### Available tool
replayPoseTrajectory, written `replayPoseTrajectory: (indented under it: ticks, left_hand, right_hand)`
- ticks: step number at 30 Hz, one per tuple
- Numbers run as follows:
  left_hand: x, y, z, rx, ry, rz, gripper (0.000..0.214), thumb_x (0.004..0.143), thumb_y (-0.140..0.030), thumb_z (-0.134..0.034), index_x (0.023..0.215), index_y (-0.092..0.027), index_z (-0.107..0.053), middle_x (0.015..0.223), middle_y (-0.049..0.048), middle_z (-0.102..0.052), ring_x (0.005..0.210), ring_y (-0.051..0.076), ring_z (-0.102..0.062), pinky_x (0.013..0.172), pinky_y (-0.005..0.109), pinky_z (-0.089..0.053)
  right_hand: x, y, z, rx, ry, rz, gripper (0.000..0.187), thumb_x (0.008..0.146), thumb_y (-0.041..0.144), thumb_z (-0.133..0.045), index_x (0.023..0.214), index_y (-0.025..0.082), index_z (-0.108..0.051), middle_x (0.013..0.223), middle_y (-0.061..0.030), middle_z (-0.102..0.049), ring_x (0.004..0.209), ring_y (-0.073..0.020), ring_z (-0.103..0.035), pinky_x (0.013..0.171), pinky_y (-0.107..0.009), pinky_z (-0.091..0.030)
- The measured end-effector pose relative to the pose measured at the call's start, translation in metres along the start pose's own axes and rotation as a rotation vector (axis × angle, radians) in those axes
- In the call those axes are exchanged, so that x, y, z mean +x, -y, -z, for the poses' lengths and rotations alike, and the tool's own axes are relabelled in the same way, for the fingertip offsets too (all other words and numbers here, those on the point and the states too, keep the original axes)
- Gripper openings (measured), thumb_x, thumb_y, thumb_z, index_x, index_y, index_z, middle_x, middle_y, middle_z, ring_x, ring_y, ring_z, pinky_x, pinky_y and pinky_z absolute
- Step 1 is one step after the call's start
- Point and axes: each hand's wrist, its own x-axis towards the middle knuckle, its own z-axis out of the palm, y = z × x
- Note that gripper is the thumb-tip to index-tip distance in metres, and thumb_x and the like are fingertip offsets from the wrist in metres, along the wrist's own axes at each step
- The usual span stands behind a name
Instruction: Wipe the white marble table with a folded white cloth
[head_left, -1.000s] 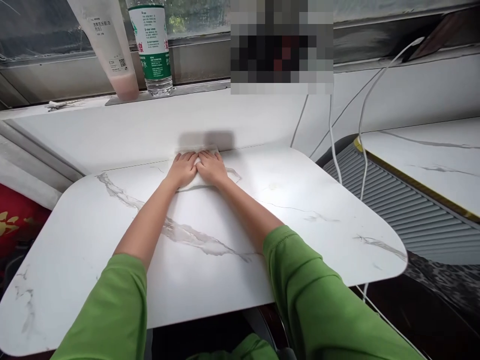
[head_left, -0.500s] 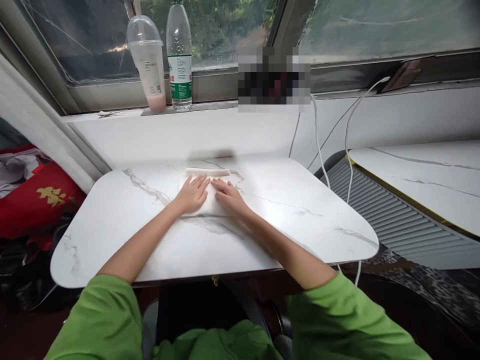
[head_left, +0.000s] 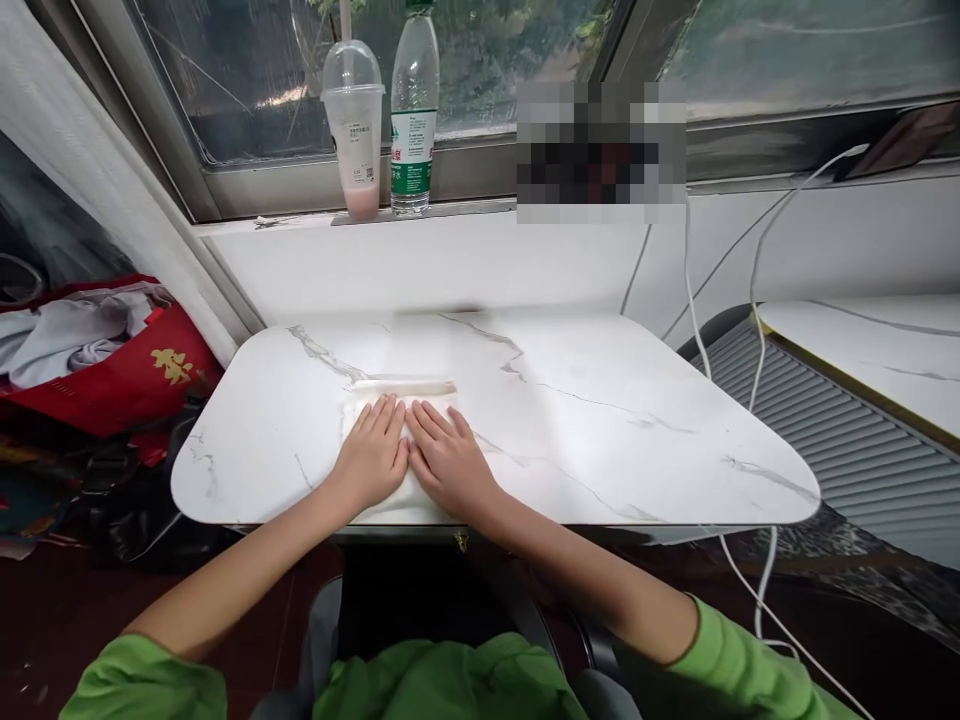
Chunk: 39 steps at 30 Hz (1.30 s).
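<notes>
A folded white cloth [head_left: 409, 390] lies flat on the white marbled table [head_left: 600, 420], close to the front edge. My left hand [head_left: 372, 455] presses on its left part, palm down with the fingers stretched forward. Beside it my right hand [head_left: 450, 460] lies palm down on the right part, fingers straight and thumb pointing inward. The two hands touch or nearly touch at the middle. Much of the cloth is hidden under them; its far folded edge shows beyond my fingertips.
On the window ledge stand a plastic cup [head_left: 356, 150] with a pink drink and a clear water bottle [head_left: 414, 130]. White cables [head_left: 694, 300] hang at the right, by a second table [head_left: 885, 350]. A red bag [head_left: 127, 370] holding clothes is at the left.
Both hands and the cloth have come nearer to me, from the middle of the table to its front edge. The camera view has shifted left.
</notes>
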Motion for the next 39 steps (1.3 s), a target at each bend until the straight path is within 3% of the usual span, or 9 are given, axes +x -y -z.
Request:
replayPoseTrajectory:
  ticks: [5, 15, 23, 26, 32, 36, 39]
  left_hand:
    - [0.033, 0.030, -0.004, 0.023, 0.030, 0.133, 0.051, 0.093, -0.020, -0.031, 0.141, -0.006, -0.041, 0.151, 0.0177, -0.036, 0.142, 0.027, -0.028, 0.117, 0.047, -0.024]
    - [0.137, 0.104, -0.015, -0.035, 0.029, 0.135, 0.049, 0.095, -0.019, -0.031, 0.142, -0.009, -0.042, 0.151, 0.0112, -0.039, 0.141, 0.020, -0.031, 0.118, 0.037, -0.021]
    - [0.194, 0.134, -0.028, -0.055, -0.088, 0.056, 0.048, 0.090, -0.013, -0.030, 0.131, -0.014, -0.054, 0.139, 0.0086, -0.054, 0.131, 0.020, -0.046, 0.112, 0.039, -0.033]
    - [0.201, 0.140, -0.030, -0.059, -0.092, 0.058, 0.049, 0.090, -0.014, -0.030, 0.133, -0.015, -0.053, 0.139, 0.0085, -0.054, 0.131, 0.020, -0.046, 0.111, 0.038, -0.034]
    - [0.196, 0.136, -0.031, -0.016, -0.059, 0.104, 0.049, 0.093, -0.017, -0.030, 0.139, -0.012, -0.046, 0.147, 0.0102, -0.046, 0.138, 0.022, -0.037, 0.115, 0.041, -0.026]
    - [0.174, 0.122, -0.027, 0.004, -0.034, 0.131, 0.049, 0.095, -0.018, -0.029, 0.142, -0.008, -0.041, 0.150, 0.0123, -0.040, 0.141, 0.023, -0.033, 0.117, 0.042, -0.022]
    - [0.142, 0.109, -0.022, 0.005, -0.020, 0.127, 0.049, 0.096, -0.020, -0.030, 0.142, -0.011, -0.040, 0.151, 0.0115, -0.038, 0.142, 0.023, -0.031, 0.117, 0.043, -0.022]
  right_hand:
    - [0.049, -0.002, -0.022, -0.052, -0.015, -0.016, 0.053, 0.094, 0.020, -0.028, 0.142, 0.004, -0.043, 0.147, -0.0167, -0.043, 0.139, -0.0274, -0.035, 0.114, -0.051, -0.021]
    - [0.166, -0.042, -0.051, -0.026, 0.037, -0.175, 0.055, 0.095, 0.023, -0.026, 0.147, 0.004, -0.033, 0.153, -0.0219, -0.031, 0.143, -0.0289, -0.024, 0.114, -0.051, -0.016]
    - [0.219, -0.072, -0.060, 0.020, -0.035, -0.189, 0.052, 0.091, 0.019, -0.028, 0.138, 0.007, -0.045, 0.141, -0.0184, -0.050, 0.135, -0.0267, -0.036, 0.113, -0.050, -0.018]
    - [0.226, -0.075, -0.061, 0.027, -0.038, -0.196, 0.051, 0.090, 0.019, -0.030, 0.137, 0.008, -0.046, 0.138, -0.0169, -0.052, 0.134, -0.0264, -0.037, 0.112, -0.050, -0.019]
    - [0.220, -0.075, -0.058, 0.004, -0.030, -0.186, 0.053, 0.092, 0.021, -0.028, 0.142, 0.009, -0.040, 0.148, -0.0160, -0.043, 0.139, -0.0241, -0.032, 0.114, -0.047, -0.017]
    - [0.200, -0.066, -0.054, -0.006, -0.015, -0.157, 0.053, 0.094, 0.022, -0.028, 0.144, 0.010, -0.039, 0.150, -0.0155, -0.039, 0.141, -0.0239, -0.030, 0.115, -0.046, -0.015]
    - [0.172, -0.048, -0.050, -0.014, 0.008, -0.143, 0.053, 0.095, 0.024, -0.027, 0.145, 0.009, -0.038, 0.152, -0.0163, -0.036, 0.142, -0.0244, -0.028, 0.116, -0.046, -0.014]
